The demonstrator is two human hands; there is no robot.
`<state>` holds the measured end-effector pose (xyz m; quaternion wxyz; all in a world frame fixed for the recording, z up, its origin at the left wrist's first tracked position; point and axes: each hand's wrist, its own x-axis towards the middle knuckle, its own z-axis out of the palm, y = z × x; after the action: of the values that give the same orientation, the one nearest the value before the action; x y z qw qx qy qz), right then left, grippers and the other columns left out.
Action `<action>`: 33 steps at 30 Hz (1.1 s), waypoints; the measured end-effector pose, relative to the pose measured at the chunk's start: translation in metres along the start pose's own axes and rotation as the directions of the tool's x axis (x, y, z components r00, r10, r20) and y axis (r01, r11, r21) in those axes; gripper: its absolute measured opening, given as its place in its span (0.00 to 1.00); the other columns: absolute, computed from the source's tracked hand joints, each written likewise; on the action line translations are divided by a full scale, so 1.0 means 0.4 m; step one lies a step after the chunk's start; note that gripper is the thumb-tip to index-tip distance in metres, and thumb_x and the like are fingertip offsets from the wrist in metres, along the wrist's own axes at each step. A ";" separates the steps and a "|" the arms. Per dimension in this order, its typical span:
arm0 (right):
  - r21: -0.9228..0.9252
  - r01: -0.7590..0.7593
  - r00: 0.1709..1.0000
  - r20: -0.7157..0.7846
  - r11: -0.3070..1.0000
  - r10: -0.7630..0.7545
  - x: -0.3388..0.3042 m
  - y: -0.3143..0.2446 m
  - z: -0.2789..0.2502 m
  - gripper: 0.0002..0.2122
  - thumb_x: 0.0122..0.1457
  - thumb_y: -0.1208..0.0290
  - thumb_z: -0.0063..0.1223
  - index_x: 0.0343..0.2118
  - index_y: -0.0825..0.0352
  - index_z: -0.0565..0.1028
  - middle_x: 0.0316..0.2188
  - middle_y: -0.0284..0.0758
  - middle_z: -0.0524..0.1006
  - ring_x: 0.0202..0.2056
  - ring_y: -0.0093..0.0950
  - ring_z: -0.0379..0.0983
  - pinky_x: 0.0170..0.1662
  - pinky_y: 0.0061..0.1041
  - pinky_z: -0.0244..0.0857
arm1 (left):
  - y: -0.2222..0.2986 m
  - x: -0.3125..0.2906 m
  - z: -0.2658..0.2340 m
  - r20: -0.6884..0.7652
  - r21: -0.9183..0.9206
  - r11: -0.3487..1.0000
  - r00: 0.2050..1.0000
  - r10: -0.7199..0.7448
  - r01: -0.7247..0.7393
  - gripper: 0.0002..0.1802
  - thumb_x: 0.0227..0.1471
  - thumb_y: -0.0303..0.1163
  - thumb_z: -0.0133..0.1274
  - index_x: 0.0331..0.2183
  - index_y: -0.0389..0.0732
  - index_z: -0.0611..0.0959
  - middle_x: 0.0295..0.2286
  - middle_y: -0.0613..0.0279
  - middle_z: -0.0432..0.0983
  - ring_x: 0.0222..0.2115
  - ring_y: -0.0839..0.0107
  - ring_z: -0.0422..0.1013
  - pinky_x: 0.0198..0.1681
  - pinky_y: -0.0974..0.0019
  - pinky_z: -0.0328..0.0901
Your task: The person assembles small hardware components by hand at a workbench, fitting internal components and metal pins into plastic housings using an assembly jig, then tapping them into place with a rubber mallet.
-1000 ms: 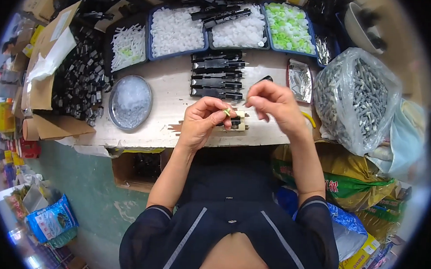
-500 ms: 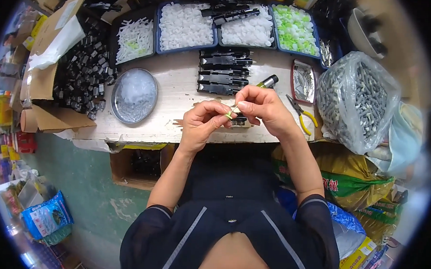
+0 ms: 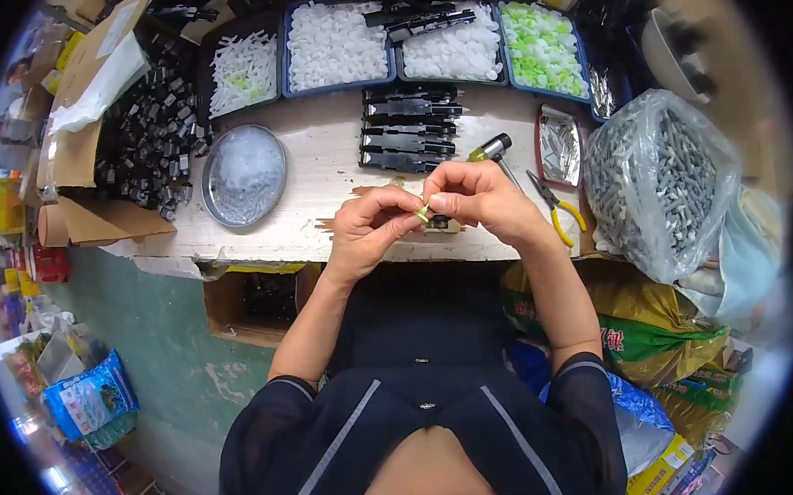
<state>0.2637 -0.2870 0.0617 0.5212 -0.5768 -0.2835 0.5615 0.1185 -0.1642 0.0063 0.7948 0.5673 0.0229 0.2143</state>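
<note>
- Green-and-black small part (image 3: 426, 216) at frame centre, pinched between the fingertips of both hands above the near edge of the worktable (image 3: 330, 156).
- Left of centre: round metal dish (image 3: 244, 174) lying flat on the table.
- Left hand (image 3: 371, 230) closed on the part from the left.
- Right hand (image 3: 476, 198) closed on it from the right.
- Upper centre: row of black parts (image 3: 410, 129); farther right, yellow-handled pliers (image 3: 553, 206) and bag of metal pieces (image 3: 656, 179).
</note>
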 end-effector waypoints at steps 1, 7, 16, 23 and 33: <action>-0.005 0.043 0.999 -0.014 0.999 -0.043 0.000 0.003 0.002 0.05 0.56 0.70 0.51 0.29 0.66 0.73 0.20 0.22 0.68 0.23 0.12 0.59 0.25 0.13 0.53 | 0.001 0.000 -0.003 -0.015 0.028 1.000 1.000 0.000 0.000 0.08 0.48 0.17 0.51 0.34 0.34 0.77 0.31 0.58 0.75 0.33 0.72 0.73 0.35 0.71 0.71; -0.324 0.283 0.941 -0.090 0.903 -0.327 -0.002 0.035 0.033 0.04 0.56 0.75 0.48 0.31 0.70 0.72 0.25 0.27 0.70 0.28 0.16 0.64 0.32 0.16 0.59 | -0.002 -0.010 -0.010 -0.006 0.231 0.968 0.994 0.107 -0.103 0.09 0.47 0.16 0.52 0.34 0.34 0.78 0.29 0.59 0.76 0.30 0.72 0.74 0.34 0.72 0.71; -0.548 0.387 0.864 -0.064 0.742 -0.499 0.011 0.050 0.052 0.02 0.53 0.80 0.48 0.29 0.71 0.72 0.25 0.38 0.71 0.29 0.31 0.71 0.31 0.26 0.63 | -0.004 -0.021 -0.023 -0.044 0.384 0.914 0.986 0.160 -0.131 0.10 0.44 0.16 0.54 0.33 0.35 0.78 0.26 0.60 0.76 0.27 0.73 0.74 0.30 0.75 0.68; -0.699 0.451 0.720 -0.083 0.555 -0.689 0.016 0.073 0.069 0.04 0.50 0.79 0.53 0.30 0.70 0.73 0.25 0.39 0.72 0.27 0.36 0.71 0.28 0.28 0.64 | -0.011 -0.013 -0.036 -0.006 0.622 0.741 0.945 0.327 -0.252 0.12 0.42 0.16 0.55 0.33 0.37 0.77 0.23 0.60 0.73 0.23 0.69 0.70 0.26 0.70 0.64; -0.925 0.282 0.727 0.034 0.253 -0.686 0.029 0.114 0.065 0.05 0.46 0.77 0.56 0.27 0.67 0.73 0.24 0.35 0.71 0.24 0.34 0.71 0.26 0.28 0.65 | 0.000 -0.021 -0.063 0.025 0.830 0.512 0.932 0.361 -0.221 0.12 0.37 0.23 0.58 0.31 0.41 0.79 0.28 0.65 0.75 0.35 0.64 0.67 0.40 0.64 0.56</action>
<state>0.2297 -0.2827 0.0201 0.3300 -0.7344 -0.5930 0.0070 0.1040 -0.1446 -0.0043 0.3872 0.8482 0.0843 0.3514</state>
